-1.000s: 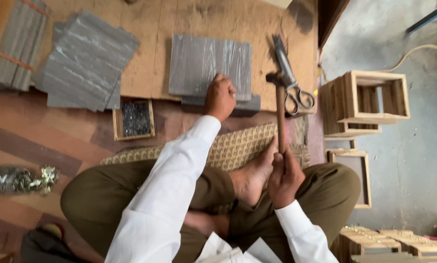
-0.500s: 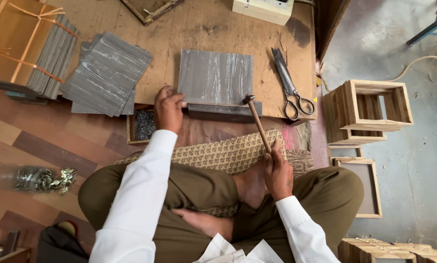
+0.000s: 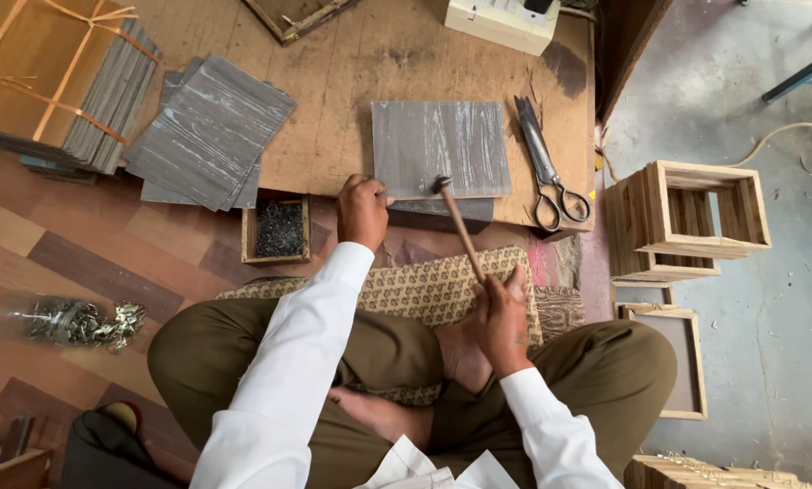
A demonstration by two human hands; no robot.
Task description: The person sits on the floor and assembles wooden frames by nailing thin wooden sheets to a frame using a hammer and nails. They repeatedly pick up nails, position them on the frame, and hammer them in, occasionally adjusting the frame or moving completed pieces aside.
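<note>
Nailing step in hand. Right hand has its grip clamped on the hammer handle, with the hammer head down at the near edge of the grey panel on the wooden worktop. Left hand is fingers together, pinched at the same edge just left of the hammer head; a nail there is too small to tell. The nail tray sits left of the panel, the scissors right of it. The next strike calls for a short square tap that stays off the fingers.

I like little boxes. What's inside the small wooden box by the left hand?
The box holds a dark heap of small metal bits, maybe nails. The heap covers the bottom of the box. The left hand rests beside it, not in it.
</note>
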